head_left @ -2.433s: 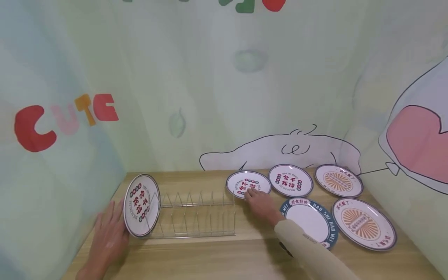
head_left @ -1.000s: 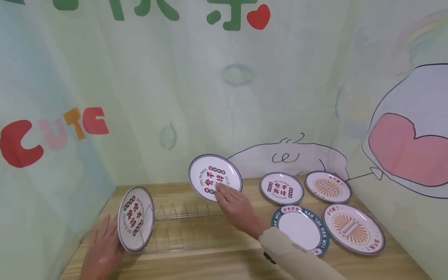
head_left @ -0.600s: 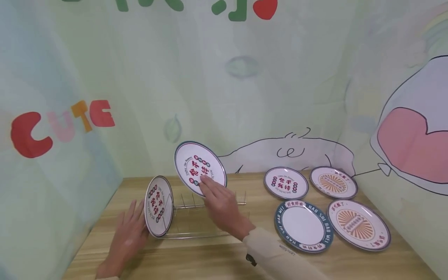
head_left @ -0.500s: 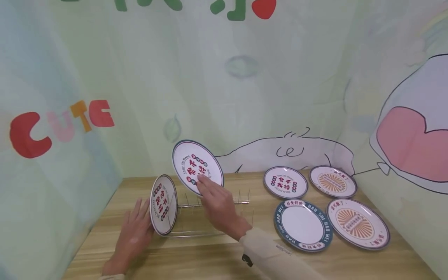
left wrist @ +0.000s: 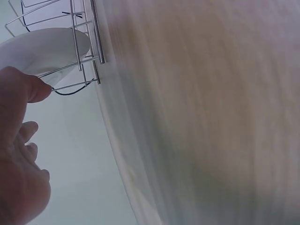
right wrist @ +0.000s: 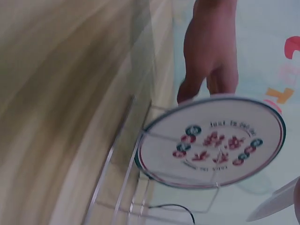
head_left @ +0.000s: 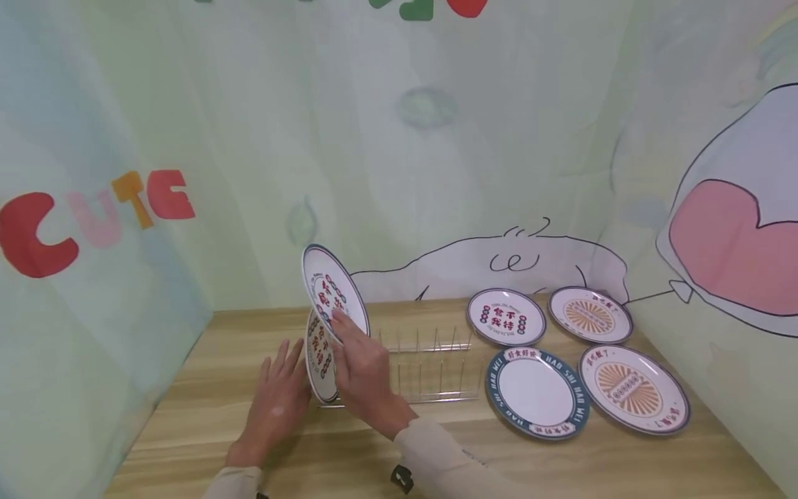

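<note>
My right hand point(head_left: 368, 374) pinches a white plate point(head_left: 339, 291) with red characters by its near edge, raised and tilted over the left end of the wire dish rack point(head_left: 436, 398). A similar plate point(head_left: 316, 357) stands on edge in the rack's left end, partly behind the held one. Against the back of that standing plate is my left hand point(head_left: 277, 405), fingers stretched out. In the left wrist view its thumb point(left wrist: 40, 91) touches the rack's end wire. The right wrist view shows the standing plate point(right wrist: 211, 140) between wires, and the held plate's edge point(right wrist: 276, 204) at lower right.
Right of the rack lie a red-lettered plate point(head_left: 506, 305), a green-rimmed plate point(head_left: 537, 388), and two sunburst plates, one at the back point(head_left: 590, 315) and one in front point(head_left: 634, 389). Printed cloth walls point(head_left: 386, 159) enclose the wooden table point(head_left: 349, 457).
My right hand has lifted the plate from the table and carried it left, tilting it steeper. The rack with its standing plate has slid right, my left hand moving along with it.
</note>
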Demonstrator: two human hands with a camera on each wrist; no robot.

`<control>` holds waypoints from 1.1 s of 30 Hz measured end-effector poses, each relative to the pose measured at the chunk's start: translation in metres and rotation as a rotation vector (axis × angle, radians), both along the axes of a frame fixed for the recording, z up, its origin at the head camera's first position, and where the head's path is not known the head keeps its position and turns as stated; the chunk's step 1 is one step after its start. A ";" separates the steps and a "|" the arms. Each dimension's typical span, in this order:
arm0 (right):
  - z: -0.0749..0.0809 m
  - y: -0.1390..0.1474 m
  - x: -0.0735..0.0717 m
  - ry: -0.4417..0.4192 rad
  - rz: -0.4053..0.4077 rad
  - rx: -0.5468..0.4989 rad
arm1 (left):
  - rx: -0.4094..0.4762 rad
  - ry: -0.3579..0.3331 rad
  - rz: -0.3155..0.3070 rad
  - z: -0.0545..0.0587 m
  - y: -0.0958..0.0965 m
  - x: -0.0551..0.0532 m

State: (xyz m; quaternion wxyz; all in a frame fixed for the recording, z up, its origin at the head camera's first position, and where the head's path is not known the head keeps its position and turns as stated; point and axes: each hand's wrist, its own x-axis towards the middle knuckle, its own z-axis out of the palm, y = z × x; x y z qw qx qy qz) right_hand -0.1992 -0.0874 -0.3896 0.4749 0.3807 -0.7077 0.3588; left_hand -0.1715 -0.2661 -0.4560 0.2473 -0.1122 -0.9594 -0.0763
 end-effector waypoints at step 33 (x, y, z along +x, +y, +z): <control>-0.064 -0.018 0.014 -0.482 -0.128 -0.045 | 0.004 -0.065 0.025 -0.001 0.015 -0.004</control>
